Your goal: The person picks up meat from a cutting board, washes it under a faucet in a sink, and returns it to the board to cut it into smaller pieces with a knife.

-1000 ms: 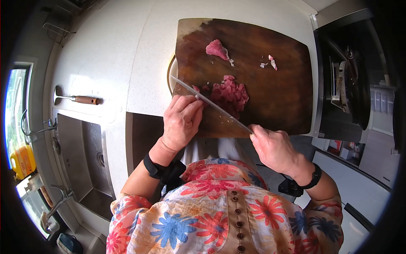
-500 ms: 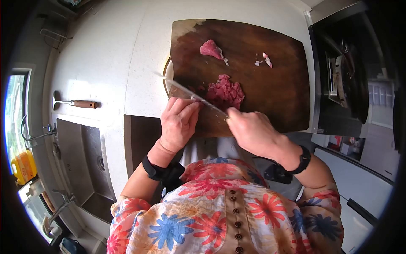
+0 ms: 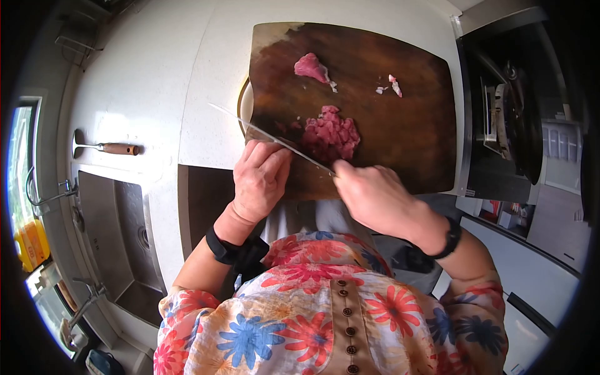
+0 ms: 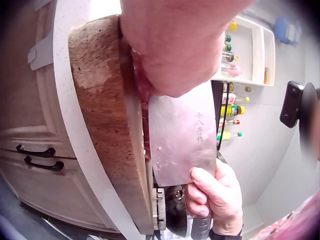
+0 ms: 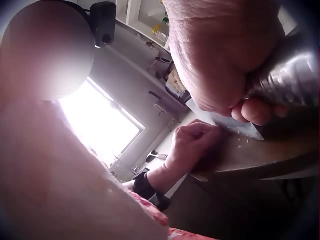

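My right hand [image 3: 378, 200] grips the black handle of a cleaver [image 4: 180, 140], whose broad blade stands on edge over the near left part of a dark wooden cutting board [image 3: 406, 144]. My left hand [image 3: 259, 178], fingers curled, holds a strip of raw meat [image 4: 142, 82] down at the board's near left edge. Its knuckles are right beside the flat of the blade. Most of that strip is hidden under the fingers. Just beyond the blade lies a pile of cut meat [image 3: 331, 134]. Farther back sit a larger meat chunk [image 3: 310, 67] and white fatty scraps [image 3: 395, 86].
Under the board's left edge shows the rim of a round plate [image 3: 245, 103]. A wooden-handled metal utensil [image 3: 119, 149] lies on the white counter, above a steel sink [image 3: 106, 231]. To the right is a stove with a dark wok [image 3: 525, 119].
My right hand and the cleaver have moved left and away from me, so the tip reaches past the board's left edge. The left hand keeps its place on the meat.
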`<state>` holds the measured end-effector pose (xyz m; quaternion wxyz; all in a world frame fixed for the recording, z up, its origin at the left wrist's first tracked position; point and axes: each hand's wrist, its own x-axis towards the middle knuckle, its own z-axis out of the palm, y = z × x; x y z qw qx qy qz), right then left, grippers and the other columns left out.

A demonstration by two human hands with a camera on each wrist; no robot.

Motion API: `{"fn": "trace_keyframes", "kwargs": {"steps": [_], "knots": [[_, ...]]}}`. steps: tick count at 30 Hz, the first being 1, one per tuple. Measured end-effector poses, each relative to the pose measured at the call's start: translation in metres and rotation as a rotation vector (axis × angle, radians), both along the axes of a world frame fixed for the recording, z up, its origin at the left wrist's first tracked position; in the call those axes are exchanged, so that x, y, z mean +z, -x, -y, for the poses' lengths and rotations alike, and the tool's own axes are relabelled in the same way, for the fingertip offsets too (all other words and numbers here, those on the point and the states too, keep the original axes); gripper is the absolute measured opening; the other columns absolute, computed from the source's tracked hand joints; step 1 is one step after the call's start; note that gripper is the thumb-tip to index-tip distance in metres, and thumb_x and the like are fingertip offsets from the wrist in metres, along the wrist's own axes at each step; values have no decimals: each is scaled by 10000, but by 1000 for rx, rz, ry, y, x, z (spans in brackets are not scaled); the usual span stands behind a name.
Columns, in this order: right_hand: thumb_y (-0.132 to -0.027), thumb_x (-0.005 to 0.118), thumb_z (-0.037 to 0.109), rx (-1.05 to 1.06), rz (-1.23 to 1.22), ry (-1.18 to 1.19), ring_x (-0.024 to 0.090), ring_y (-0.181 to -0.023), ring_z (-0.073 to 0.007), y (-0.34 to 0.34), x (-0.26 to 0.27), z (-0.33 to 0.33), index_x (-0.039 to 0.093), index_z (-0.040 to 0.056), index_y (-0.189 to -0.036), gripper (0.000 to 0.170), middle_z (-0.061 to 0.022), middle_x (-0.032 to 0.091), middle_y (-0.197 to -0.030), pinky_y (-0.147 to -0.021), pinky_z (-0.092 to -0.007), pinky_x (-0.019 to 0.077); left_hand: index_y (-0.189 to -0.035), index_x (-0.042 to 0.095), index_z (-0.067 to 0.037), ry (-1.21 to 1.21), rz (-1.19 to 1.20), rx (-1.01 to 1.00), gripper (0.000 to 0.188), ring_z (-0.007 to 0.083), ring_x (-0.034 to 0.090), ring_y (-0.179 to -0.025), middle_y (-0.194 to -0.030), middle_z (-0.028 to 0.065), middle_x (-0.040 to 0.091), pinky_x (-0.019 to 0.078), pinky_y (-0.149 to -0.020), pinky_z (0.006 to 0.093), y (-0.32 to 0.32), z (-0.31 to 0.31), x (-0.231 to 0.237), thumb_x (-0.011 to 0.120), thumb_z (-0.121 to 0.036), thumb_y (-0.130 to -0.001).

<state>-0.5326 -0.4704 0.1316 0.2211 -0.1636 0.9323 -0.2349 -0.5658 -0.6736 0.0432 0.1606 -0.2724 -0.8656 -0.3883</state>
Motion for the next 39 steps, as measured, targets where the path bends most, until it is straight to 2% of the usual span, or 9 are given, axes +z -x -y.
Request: {"fn": "trace_keyframes", "kwargs": {"steps": [1, 4, 15, 23, 27, 31, 34, 35, 39], "knots": [[-908, 506, 111, -25, -82, 69, 616, -606, -399, 8, -10, 10, 457, -3, -858, 134, -215, 582, -605, -538, -494, 480, -863, 668, -40, 8, 1, -7, 189, 250, 573, -750, -855, 68, 605, 494, -642, 334, 0, -1, 1, 706, 41, -696], [-907, 510, 109, -7, -127, 70, 615, -613, -405, 18, -17, 23, 459, -1, -863, 130, -216, 583, -608, -539, -493, 477, -864, 668, -41, 23, -4, -12, 184, 248, 575, -754, -856, 63, 608, 494, -645, 332, 0, 0, 3, 707, 34, -700], [-918, 505, 145, -75, -31, 52, 625, -622, -395, -13, 7, -20, 463, 3, -860, 159, -212, 598, -626, -549, -468, 499, -875, 682, -59, -34, 14, 16, 183, 245, 596, -761, -878, 61, 643, 499, -652, 331, -4, 1, 0, 718, 27, -717], [-819, 491, 67, -27, 117, 62, 657, -711, -403, -10, 7, -17, 519, -48, -874, 131, -248, 636, -712, -612, -490, 521, -853, 661, -36, 12, 71, 30, 153, 281, 595, -801, -868, 88, 618, 491, -704, 355, -7, -3, 6, 688, 49, -728], [-794, 527, 59, -42, 31, 140, 673, -733, -386, 19, -12, 14, 570, -52, -840, 128, -255, 652, -760, -657, -473, 542, -854, 662, -34, 31, 80, 30, 142, 280, 595, -797, -872, 89, 621, 492, -701, 354, -9, -2, 2, 686, 41, -736], [-820, 528, 100, 0, -17, 209, 643, -692, -416, 26, -17, 12, 515, -39, -828, 140, -246, 623, -710, -582, -495, 499, -863, 670, -34, 33, 90, 12, 143, 281, 599, -790, -871, 91, 626, 498, -683, 355, -9, -4, 5, 685, 40, -742], [-904, 520, 194, -101, 5, 244, 607, -657, -425, 9, -23, -8, 519, 22, -848, 181, -212, 593, -667, -559, -509, 459, -867, 675, -39, -12, 72, 16, 153, 275, 597, -776, -882, 87, 634, 505, -674, 354, -6, -5, 6, 691, 39, -736], [-890, 502, 167, -140, 52, 202, 620, -703, -425, 3, -16, -13, 520, 2, -833, 175, -222, 605, -685, -603, -517, 477, -870, 674, -44, -22, 57, 5, 160, 271, 593, -773, -886, 83, 634, 504, -674, 352, -5, -3, 5, 695, 35, -732], [-923, 502, 154, -53, 5, 129, 606, -652, -413, -10, -8, -27, 453, 4, -854, 171, -208, 585, -643, -563, -493, 474, -910, 680, -60, -12, 52, 5, 204, 265, 591, -774, -896, 72, 631, 500, -673, 343, -5, -1, 6, 727, 12, -726]]}}
